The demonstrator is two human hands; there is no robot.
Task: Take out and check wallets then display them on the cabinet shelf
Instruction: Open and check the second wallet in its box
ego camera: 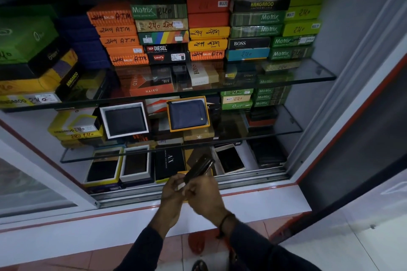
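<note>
A dark zip wallet (200, 166) is held tilted in front of the cabinet's bottom shelf. My left hand (172, 189) grips its lower end, where a small white tag shows. My right hand (203, 193) holds it from the right side. On the middle glass shelf (284, 131), a blue wallet (187, 114) stands in a yellow-rimmed open box and a black wallet (125, 120) in a white-rimmed box. On the bottom shelf, two dark wallets lie in open boxes (105, 168) (136, 164) at the left, and another open box (230, 158) sits to the right.
Stacks of closed wallet boxes (163, 33) fill the upper glass shelf. A black branded box (169, 161) stands behind my hands. The sliding door track (253, 177) runs along the cabinet's front edge. A glass door panel (33, 182) is at the left, a door frame (352, 116) at the right.
</note>
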